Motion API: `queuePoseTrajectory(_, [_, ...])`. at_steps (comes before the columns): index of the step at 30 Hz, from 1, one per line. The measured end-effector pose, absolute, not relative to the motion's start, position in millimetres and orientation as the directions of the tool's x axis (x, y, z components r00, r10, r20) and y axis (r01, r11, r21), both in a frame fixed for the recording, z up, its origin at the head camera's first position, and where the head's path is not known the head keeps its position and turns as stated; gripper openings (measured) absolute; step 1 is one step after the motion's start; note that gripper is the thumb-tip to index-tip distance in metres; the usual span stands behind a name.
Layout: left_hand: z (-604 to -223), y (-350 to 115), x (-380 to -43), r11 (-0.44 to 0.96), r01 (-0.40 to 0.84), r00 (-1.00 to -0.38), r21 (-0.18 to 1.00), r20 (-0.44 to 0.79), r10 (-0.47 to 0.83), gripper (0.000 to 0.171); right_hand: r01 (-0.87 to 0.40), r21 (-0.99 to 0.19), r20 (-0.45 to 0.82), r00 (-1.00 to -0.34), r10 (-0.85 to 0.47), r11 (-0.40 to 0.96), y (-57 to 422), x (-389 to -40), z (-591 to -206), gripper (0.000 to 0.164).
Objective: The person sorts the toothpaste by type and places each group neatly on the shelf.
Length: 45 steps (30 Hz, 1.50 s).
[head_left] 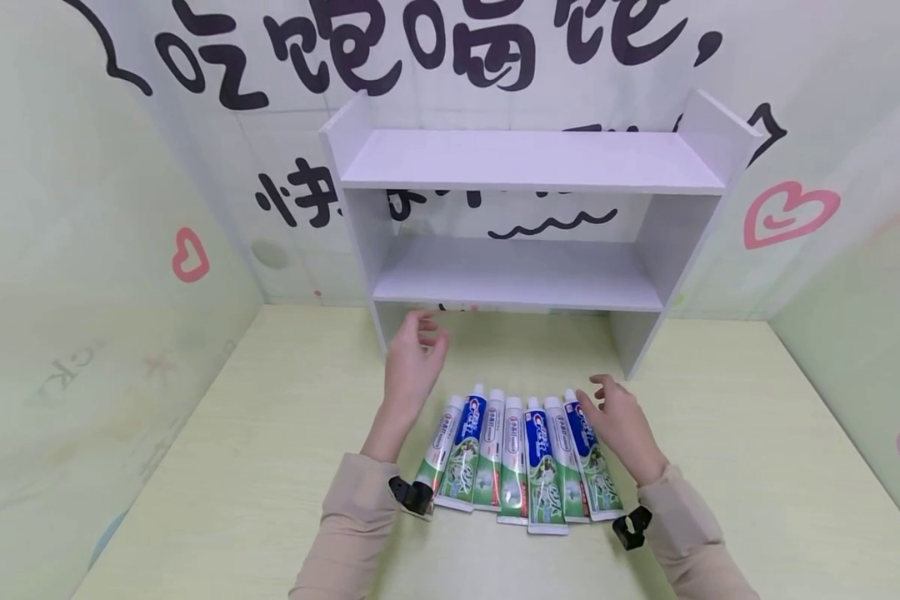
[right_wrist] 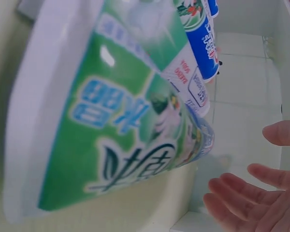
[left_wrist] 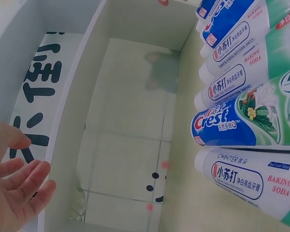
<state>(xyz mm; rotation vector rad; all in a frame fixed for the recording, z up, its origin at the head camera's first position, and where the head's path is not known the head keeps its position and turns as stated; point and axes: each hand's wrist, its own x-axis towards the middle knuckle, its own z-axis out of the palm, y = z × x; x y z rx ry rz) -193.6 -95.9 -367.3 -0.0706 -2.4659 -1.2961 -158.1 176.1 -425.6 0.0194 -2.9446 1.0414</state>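
Observation:
Several toothpaste tubes lie side by side in a fan on the table, caps toward the shelf. Blue-and-green Crest tubes (head_left: 542,467) are mixed with white-and-green baking soda tubes (head_left: 513,467). My left hand (head_left: 414,358) is raised beyond the caps at the left, its fingers loosely bent and holding nothing. In the left wrist view that hand (left_wrist: 19,179) is apart from the tubes. Beside the cap of the rightmost Crest tube (head_left: 594,458) hovers my right hand (head_left: 621,421), fingers spread loosely with nothing in them. The right wrist view shows this tube (right_wrist: 111,121) large and close.
Behind the tubes stands a white shelf unit (head_left: 517,271) with two boards and side panels. A wall with black lettering (head_left: 495,50) rises at the back, and side walls flank the pale wooden table (head_left: 255,467). Each wrist carries a black camera (head_left: 633,528).

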Motion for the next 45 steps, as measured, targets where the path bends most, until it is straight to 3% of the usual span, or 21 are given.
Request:
queuePoseTrajectory(12, [-364,-108,-196,0.51,0.248,-0.919,0.824,0.366,-0.144,0.033,0.075,-0.652,-0.158,-0.987,-0.038,0.755,174,-151,-436,0.052])
queuePoseTrajectory(23, [-362,-120,-202,0.476,0.221,-0.914,0.851,0.35,-0.203,0.029,0.072,-0.649,-0.14,-0.99,-0.026,0.758,172,-150,-445,0.051])
queuePoseTrajectory(37, [-369,-145,-222,0.416,0.249,-0.82,0.874,0.419,-0.39,0.035,0.045,-0.642,-0.094,-0.995,-0.021,0.765,171,-142,-457,0.049])
queuePoseTrajectory(45, [-369,-151,-230,0.414,0.245,-0.808,0.877,0.421,-0.412,0.035,0.037,-0.579,-0.09,-0.996,-0.019,0.814,171,-140,-457,0.055])
